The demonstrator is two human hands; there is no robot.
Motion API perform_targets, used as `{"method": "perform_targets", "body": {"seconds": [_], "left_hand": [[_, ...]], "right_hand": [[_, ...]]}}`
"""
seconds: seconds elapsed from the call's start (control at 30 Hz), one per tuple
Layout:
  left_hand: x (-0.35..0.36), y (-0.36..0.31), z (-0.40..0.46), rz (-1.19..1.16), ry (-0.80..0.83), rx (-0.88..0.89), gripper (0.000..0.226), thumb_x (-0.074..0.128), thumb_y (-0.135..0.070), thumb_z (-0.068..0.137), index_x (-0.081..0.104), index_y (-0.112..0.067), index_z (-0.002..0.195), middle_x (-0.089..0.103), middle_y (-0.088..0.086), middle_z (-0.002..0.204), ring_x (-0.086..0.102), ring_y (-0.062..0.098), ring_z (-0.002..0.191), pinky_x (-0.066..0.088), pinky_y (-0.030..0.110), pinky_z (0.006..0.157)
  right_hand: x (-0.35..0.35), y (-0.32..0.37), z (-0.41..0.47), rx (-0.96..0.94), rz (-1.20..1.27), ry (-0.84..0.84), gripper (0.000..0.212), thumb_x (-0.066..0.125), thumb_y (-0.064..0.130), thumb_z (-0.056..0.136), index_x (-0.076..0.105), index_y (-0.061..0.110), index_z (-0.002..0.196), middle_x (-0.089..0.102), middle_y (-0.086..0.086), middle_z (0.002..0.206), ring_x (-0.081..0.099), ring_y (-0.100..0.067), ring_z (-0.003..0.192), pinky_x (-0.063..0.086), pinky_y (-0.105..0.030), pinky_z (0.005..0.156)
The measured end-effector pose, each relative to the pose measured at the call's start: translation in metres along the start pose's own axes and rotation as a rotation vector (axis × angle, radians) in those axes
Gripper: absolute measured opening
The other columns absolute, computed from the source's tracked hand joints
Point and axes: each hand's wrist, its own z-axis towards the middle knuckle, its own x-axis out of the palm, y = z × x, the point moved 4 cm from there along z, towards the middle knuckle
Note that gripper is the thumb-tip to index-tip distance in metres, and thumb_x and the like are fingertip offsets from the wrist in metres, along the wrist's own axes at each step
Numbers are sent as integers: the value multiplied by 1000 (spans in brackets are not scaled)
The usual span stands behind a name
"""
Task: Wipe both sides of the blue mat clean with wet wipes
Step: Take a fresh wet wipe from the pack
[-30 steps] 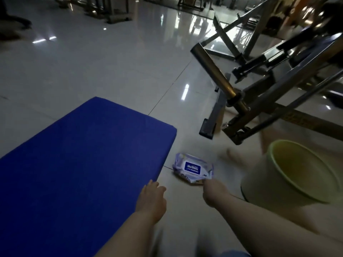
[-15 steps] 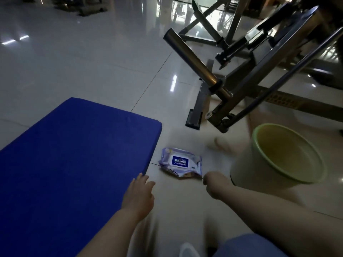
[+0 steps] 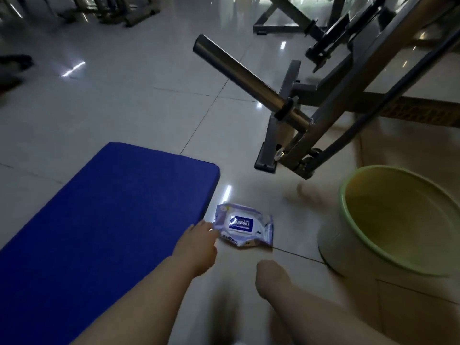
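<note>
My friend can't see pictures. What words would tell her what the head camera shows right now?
A person's left hand reaches to the near left corner of a wet wipes pack lying on a tiled floor, while the right hand hangs curled just short of it. A blue mat lies to the left, a green basin to the right.

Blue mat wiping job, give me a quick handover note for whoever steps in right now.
Left hand: open, fingertips at the wet wipes pack, not gripping it.
Right hand: curled, holding nothing, short of the pack.
Pack lies closed on the floor beside the blue mat; green basin to its right.
Done: nothing visible.
Left: pull a wipe, wipe top, flip, wipe underside.
</note>
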Motion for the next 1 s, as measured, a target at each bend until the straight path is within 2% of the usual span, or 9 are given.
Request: {"method": "perform_targets", "body": {"seconds": [0.07,0.13,0.27,0.43,0.63,0.8,0.9,0.97,1.0], "left_hand": [[1,-8,18,-35,-1,6,40,45,-14,93,53,-23,132,48,0,133,46,20,116,39,30,98],[12,-14,36,-65,18,13,35,49,-15,91,58,-24,124,49,1,131,51,22,105,47,35,89],[49,-16,57,-80,75,57,38,50,-19,95,54,-24,133,46,-2,138,50,21,117,47,34,95],[83,-5,87,-121,176,72,37,52,-20,93,55,-23,130,48,-1,136,48,22,122,47,36,96],[102,-7,122,-133,143,82,41,59,-25,92,51,-22,132,48,0,135,46,18,123,47,37,98],[110,-8,142,-72,131,111,48,59,-35,93,46,-22,137,44,1,136,42,21,126,41,34,101],[116,-5,148,-78,146,114,49,60,-34,92,46,-23,137,42,2,138,42,22,126,39,34,102],[118,1,150,-94,161,96,52,63,-32,90,46,-24,138,42,2,139,42,24,126,40,36,101],[119,5,151,-105,166,88,53,65,-31,88,46,-24,137,42,1,139,42,24,126,40,37,101]], "right_hand": [[-1,-2,5,6,29,-16,35,38,9,97,50,7,130,46,-12,140,42,-23,130,32,-28,106],[0,-3,14,20,63,-31,36,39,11,98,47,8,133,40,-13,143,37,-22,134,30,-27,108],[11,-6,25,57,71,0,35,43,7,95,49,6,129,35,-15,144,41,-27,130,34,-31,105],[25,-14,37,121,20,83,33,47,1,92,53,4,123,39,-17,135,47,-33,120,40,-38,99],[20,-8,55,89,-10,3,30,49,-4,87,49,5,115,42,-17,128,50,-31,113,43,-39,87],[29,-10,71,111,-12,-1,31,44,0,90,48,8,119,42,-16,129,50,-31,115,42,-38,88],[35,-9,80,80,-86,24,32,43,11,95,46,12,127,31,-14,145,32,-33,133,35,-45,101],[41,-11,87,128,-110,118,40,43,35,98,41,23,136,15,-6,156,20,-38,139,21,-56,108],[42,-11,91,158,-85,158,44,42,45,96,40,28,136,16,-5,155,24,-38,138,18,-57,108]]}}
